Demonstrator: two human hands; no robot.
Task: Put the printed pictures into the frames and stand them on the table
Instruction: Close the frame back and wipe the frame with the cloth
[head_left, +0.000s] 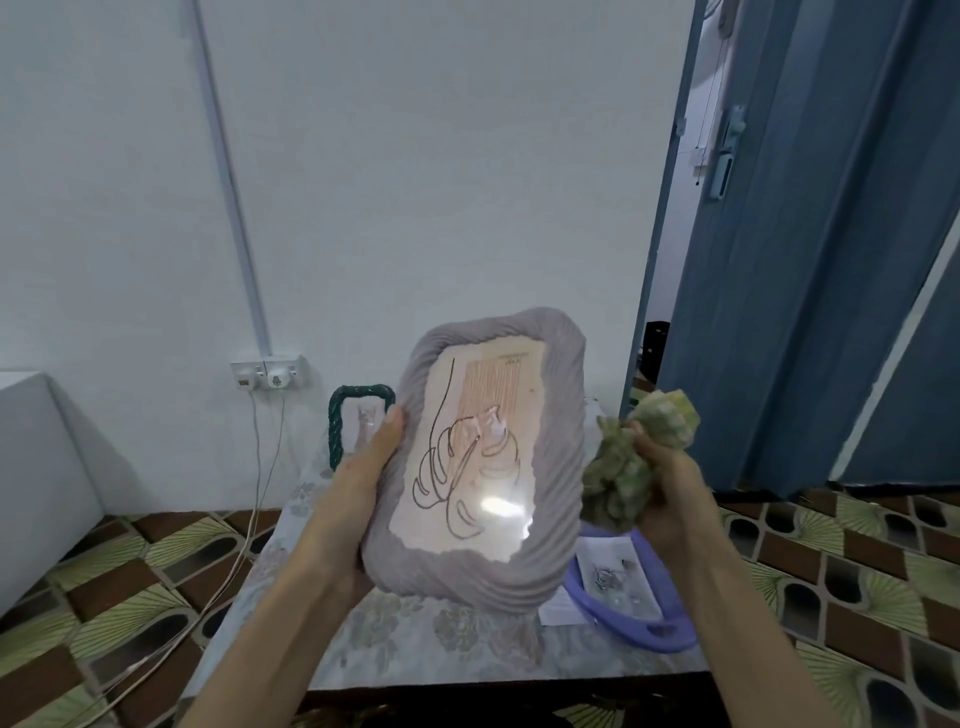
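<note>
Head view: the grey frame (483, 457) is held up in front of the camera, above the table (457, 644), with its long axis running near upright and the top leaned a little to the right. It is gripped along its left edge by the left hand (358, 483), thumb laid on the front rim and fingers hidden behind. A printed leaf picture (467, 467) is already seated inside it, glass face toward the camera (a bright glare sits low on the glass).

Just right of the grey frame, a crumpled green cloth (634, 457) is clutched in the right hand (660, 488), fingers curled round it; cloth and frame rim look close to touching, though contact cannot be told.

Behind the grey frame, to its left, a dark green frame (358, 410) is seen standing on the table near the wall. Below and to the right of the grey frame, a purple frame (639, 592) lies flat on the table with a paper sheet (561, 608) under it.

The left hand is judged the carrying hand; the table lies straight below the grey frame, so setting down calls for lowering it with the long axis kept upright.
</note>
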